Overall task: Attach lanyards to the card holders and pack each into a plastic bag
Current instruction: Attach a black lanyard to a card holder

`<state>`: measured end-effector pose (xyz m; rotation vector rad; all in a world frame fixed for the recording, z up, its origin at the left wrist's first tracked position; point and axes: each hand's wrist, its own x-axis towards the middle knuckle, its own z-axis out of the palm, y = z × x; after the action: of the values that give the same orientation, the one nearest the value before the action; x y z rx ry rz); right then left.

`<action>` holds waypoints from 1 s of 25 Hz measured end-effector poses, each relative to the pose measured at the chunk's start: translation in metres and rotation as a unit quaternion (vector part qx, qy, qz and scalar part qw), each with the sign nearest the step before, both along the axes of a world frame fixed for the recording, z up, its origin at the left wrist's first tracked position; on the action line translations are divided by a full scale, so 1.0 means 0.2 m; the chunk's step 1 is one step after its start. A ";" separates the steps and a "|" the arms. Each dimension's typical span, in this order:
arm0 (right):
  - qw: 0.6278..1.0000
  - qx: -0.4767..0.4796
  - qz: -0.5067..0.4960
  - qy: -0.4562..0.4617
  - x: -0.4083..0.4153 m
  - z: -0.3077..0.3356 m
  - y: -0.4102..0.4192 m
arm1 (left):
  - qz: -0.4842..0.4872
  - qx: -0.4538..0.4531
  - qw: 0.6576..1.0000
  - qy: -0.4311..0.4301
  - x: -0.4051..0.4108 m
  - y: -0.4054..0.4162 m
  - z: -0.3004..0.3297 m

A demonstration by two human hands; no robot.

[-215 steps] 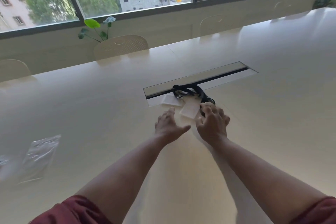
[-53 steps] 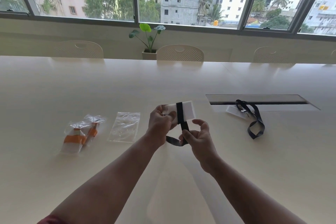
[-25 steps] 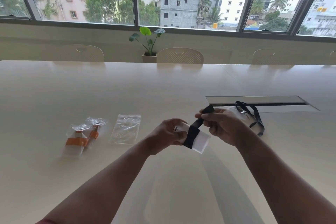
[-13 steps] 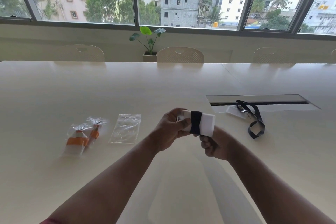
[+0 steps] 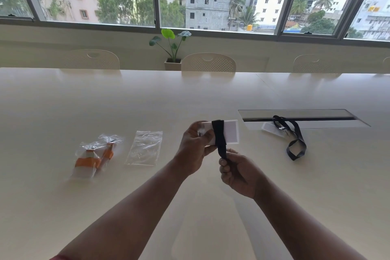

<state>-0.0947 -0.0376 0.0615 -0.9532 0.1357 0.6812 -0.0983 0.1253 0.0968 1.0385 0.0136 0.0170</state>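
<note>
My left hand (image 5: 195, 150) grips a white card holder (image 5: 231, 134) by its left end, above the table. A black lanyard (image 5: 219, 136) is wound around the holder's middle. Its loose end runs down into my right hand (image 5: 237, 172), which pinches it just below the holder. An empty clear plastic bag (image 5: 144, 148) lies flat on the table to the left of my hands. Farther left lie two packed bags with orange lanyards (image 5: 94, 157). A second card holder (image 5: 271, 130) with a black lanyard (image 5: 295, 143) clipped to it lies at the right.
The long pale table (image 5: 63, 112) has a recessed cable slot (image 5: 299, 119) at the right, partly under the second lanyard. Several chairs (image 5: 207, 62) stand along the far edge, with a potted plant (image 5: 172, 48) by the windows behind them.
My right hand has dropped lower, pulling the lanyard's free end down under the card holder after passing it over the top a second ago. My left hand keeps the holder almost still.
</note>
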 end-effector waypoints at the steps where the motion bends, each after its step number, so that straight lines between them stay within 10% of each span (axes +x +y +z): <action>1: 1.000 -0.013 0.001 -0.007 -0.01 0.00 0.00 | 0.017 0.011 1.000 0.004 0.00 0.00 0.00; 11: 0.970 -0.180 -0.074 -0.148 -0.01 0.01 0.08 | 0.120 0.118 0.985 -0.028 0.01 -0.02 -0.06; 16: 0.967 -0.167 -0.133 -0.143 0.00 0.05 0.10 | 0.210 0.406 0.870 -0.187 0.01 0.00 -0.14; 25: 0.968 -0.125 -0.160 -0.148 0.00 0.06 0.04 | 0.168 0.511 0.772 -0.339 0.01 -0.03 -0.27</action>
<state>-0.0945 -0.0288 0.0729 -1.2310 0.1095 0.2215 -0.0972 0.1203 0.0421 2.0654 -0.5270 0.8112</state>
